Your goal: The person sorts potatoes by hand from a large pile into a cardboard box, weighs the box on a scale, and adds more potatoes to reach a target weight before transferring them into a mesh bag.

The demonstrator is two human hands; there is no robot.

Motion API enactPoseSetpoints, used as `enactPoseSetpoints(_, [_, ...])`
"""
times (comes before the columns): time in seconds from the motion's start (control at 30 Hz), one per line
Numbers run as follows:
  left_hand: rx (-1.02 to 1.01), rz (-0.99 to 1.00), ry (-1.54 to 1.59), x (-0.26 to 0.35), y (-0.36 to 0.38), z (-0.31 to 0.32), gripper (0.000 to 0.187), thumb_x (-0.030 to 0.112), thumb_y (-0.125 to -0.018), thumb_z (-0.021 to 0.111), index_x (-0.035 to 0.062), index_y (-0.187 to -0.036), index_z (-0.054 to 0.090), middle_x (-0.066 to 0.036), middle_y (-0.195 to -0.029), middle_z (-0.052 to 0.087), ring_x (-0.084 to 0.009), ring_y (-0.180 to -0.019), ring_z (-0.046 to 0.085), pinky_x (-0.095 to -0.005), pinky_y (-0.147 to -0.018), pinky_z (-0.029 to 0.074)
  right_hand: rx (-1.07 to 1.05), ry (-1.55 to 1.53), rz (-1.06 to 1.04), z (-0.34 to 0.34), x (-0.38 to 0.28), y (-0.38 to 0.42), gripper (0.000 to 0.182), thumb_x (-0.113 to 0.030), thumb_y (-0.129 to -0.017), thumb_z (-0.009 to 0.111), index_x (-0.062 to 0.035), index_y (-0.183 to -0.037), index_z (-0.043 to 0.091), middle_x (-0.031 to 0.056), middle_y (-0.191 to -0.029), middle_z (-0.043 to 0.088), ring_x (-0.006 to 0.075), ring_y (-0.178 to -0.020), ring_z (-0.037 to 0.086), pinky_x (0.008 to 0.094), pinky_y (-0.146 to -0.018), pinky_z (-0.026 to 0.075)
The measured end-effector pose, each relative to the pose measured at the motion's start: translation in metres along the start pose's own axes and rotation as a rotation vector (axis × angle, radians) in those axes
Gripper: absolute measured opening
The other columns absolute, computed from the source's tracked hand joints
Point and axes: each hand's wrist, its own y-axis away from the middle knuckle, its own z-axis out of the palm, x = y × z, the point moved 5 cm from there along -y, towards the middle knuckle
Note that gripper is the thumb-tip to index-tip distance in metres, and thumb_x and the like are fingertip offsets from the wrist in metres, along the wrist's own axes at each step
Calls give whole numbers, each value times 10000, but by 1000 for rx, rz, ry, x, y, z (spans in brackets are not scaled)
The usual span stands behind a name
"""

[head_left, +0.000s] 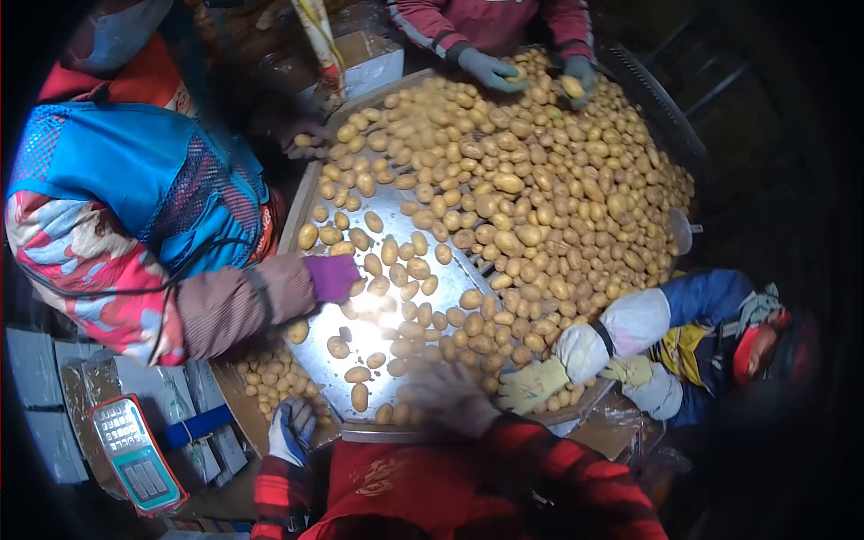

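Just around the blurred right hand [450, 396], potatoes [376, 360] on metal [315, 362]

We wear red-and-black checked sleeves [576, 468] and a pale-printed red front [409, 486]. Our left glove [292, 431] is white and blue; the blurred right glove [450, 398] seems greyish.
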Motion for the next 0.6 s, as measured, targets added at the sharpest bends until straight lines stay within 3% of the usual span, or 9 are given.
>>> enactPoseSetpoints(0.1, [-108, 127, -216, 4, 17, 52, 512, 442, -1059, 530, 149, -1478, 519, -87, -1409, 625, -244, -1232, 611, -410, -991, 486, 11, 140, 245, -11, 20, 67, 549, -160, -802, 739, -150, -1337, 616, 83, -1451, 536, 322, -1261, 530, 538, -1053, 395])
enactPoseSetpoints(0.13, [-100, 192, -202, 11, 30, 79, 416, 271, -1088, 491, 44, -1433, 540, -150, -1271, 703, -266, -1041, 712, -368, -857, 577, 47, 97, 320, -18, 22, 70, 547, -145, -807, 728, -149, -1342, 614, 90, -1460, 535, 321, -1245, 544, 527, -1032, 409])
enactPoseSetpoints(0.17, [-185, 220, -194, 7, 32, 92, 407, 255, -1086, 497, 35, -1425, 545, -161, -1274, 699, -266, -1049, 710, -363, -855, 581, 81, 47, 401, -23, 23, 73, 546, -131, -811, 717, -148, -1347, 612, 98, -1470, 534, 321, -1229, 559, 516, -1011, 424])
enactPoseSetpoints(0.37, [-420, 252, -163, -8, 55, 154, 339, 155, -1080, 516, -16, -1365, 580, -173, -1251, 703, -261, -1073, 719, -349, -850, 594, 354, 21, 248, -56, 83, -78, 481, -89, -861, 647, -128, -1339, 622, 132, -1389, 593, 317, -1104, 635, 445, -914, 487])
enactPoseSetpoints(0.4, [-441, 211, -147, -18, 51, 156, 430, 262, -1037, 638, -8, -1366, 581, -174, -1264, 687, -274, -1055, 711, -352, -844, 585, 335, 87, 216, -57, 99, -109, 449, -80, -888, 617, -126, -1334, 633, 137, -1377, 597, 350, -1133, 621, 471, -953, 487])
enactPoseSetpoints(0.47, [-481, 199, -140, -34, 51, 160, 423, 253, -1040, 638, -11, -1366, 583, -172, -1271, 685, -271, -1077, 702, -333, -838, 574, 96, 450, 44, -42, 126, -169, 414, -106, -935, 575, -190, -1336, 633, 125, -1372, 600, 312, -1154, 636, 477, -953, 509])
enactPoseSetpoints(0.53, [-528, 171, -105, -46, 45, 158, 382, 214, -1058, 603, -8, -1368, 587, -173, -1329, 657, -291, -1192, 663, -357, -891, 569, -486, 679, 94, -13, 156, -219, 395, -140, -976, 532, -268, -1336, 631, 109, -1399, 587, 284, -1201, 632, 474, -960, 524])
enactPoseSetpoints(0.57, [-490, 154, -100, -45, 50, 163, 381, 206, -1056, 604, 0, -1376, 583, -168, -1339, 652, -290, -1197, 661, -365, -909, 568, -445, 637, 93, -11, 164, -229, 420, -164, -1007, 543, -294, -1402, 602, 95, -1419, 585, 295, -1273, 612, 482, -918, 527])
enactPoseSetpoints(0.6, [-454, 138, -90, -45, 52, 164, 381, 199, -1055, 605, 7, -1383, 579, -162, -1349, 648, -289, -1202, 660, -374, -928, 567, -369, 536, 194, -13, 174, -235, 365, -161, -965, 596, -262, -1312, 650, 108, -1320, 632, 285, -1195, 648, 454, -869, 548])
